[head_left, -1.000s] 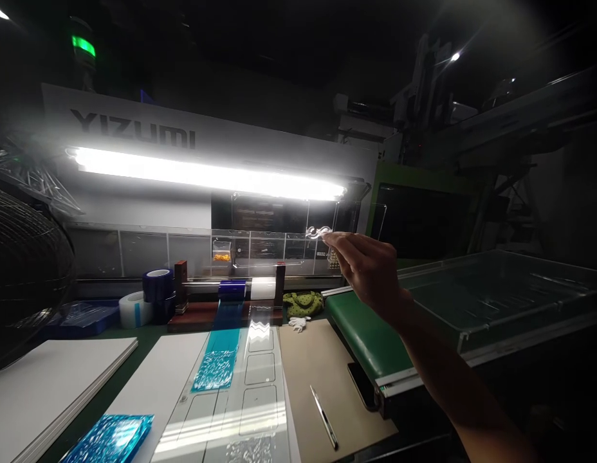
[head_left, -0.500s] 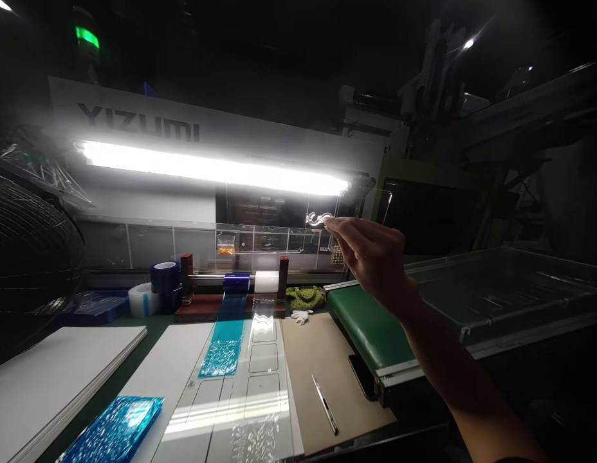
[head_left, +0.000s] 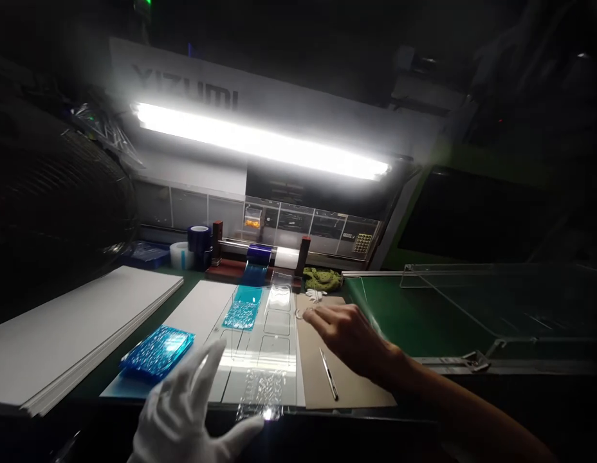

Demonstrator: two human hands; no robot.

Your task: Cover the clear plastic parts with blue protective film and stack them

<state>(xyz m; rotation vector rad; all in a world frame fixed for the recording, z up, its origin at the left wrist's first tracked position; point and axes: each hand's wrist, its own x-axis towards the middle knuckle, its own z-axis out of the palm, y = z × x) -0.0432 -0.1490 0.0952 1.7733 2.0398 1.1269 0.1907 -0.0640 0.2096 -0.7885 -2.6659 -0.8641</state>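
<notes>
My bare right hand [head_left: 349, 334] pinches a clear plastic piece by its small curved tab [head_left: 299, 314]. The rest of the piece is hard to make out against the work surface. My left hand [head_left: 185, 408], in a white glove, is at the lower front with fingers and thumb apart, nothing visible between them. Ahead of it lies a stack of blue film-covered pieces [head_left: 158, 352]. Between the hands, a marked sheet [head_left: 231, 379] bears a blue film strip [head_left: 243, 308] and a wrinkled clear film strip [head_left: 262, 389].
Film rolls sit on a stand [head_left: 228, 269], with more tape rolls [head_left: 199, 239] to its left. A pen-like tool [head_left: 328, 374] lies on brown board [head_left: 356, 392]. A green conveyor belt [head_left: 390, 315] is at right, white sheets [head_left: 86, 321] and a fan [head_left: 62, 193] at left.
My right hand has come down from near the lamp to above the board, still pinching the clear piece. My gloved left hand has entered from below. The view has shifted.
</notes>
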